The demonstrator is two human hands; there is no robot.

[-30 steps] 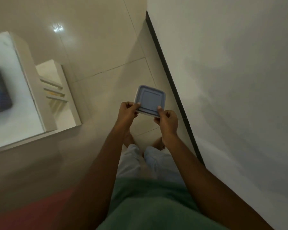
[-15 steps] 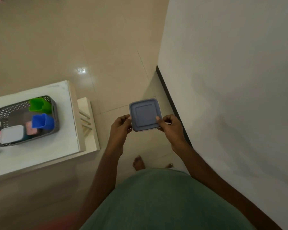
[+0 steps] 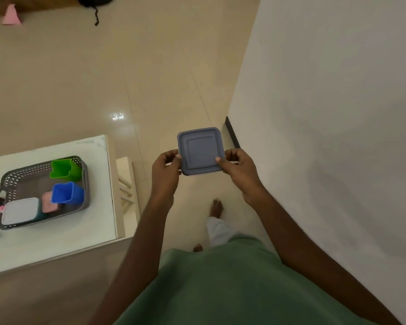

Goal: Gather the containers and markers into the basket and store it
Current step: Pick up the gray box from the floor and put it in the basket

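Held in both hands: a square grey-blue plastic container with a stepped lid [image 3: 200, 151], well right of the dark grey perforated plastic basket [image 3: 85, 198] and out over the tiled floor, not yet above the white surface [image 3: 56, 240] that carries the basket. Left hand [image 3: 165, 171] pinching the container's left edge, thumb on the lid rim; right hand [image 3: 238, 167] clamped on the right edge, thumb laid on the lid near its corner. Both closed on the container, lid facing up and roughly level. Inside the basket already: a green plastic cup [image 3: 65, 169] at the far end, a blue plastic cup [image 3: 66, 193] nearer the middle, a small pink lidded tub [image 3: 49, 202] just beside the blue cup, and a pale-lidded square container [image 3: 20, 213] at the near left corner. Just left of the basket, at the frame edge, some pink-tipped things, too cut off to call markers with any certainty. Step in hand, by the look of it: carrying one more container over to the basket. Next move likely calls for a swing left across the gap to the surface and a lowering into the open part of the basket behind the pale-lidded container, clear of the upright cups to avoid tipping them. Storing the basket not yet begun.
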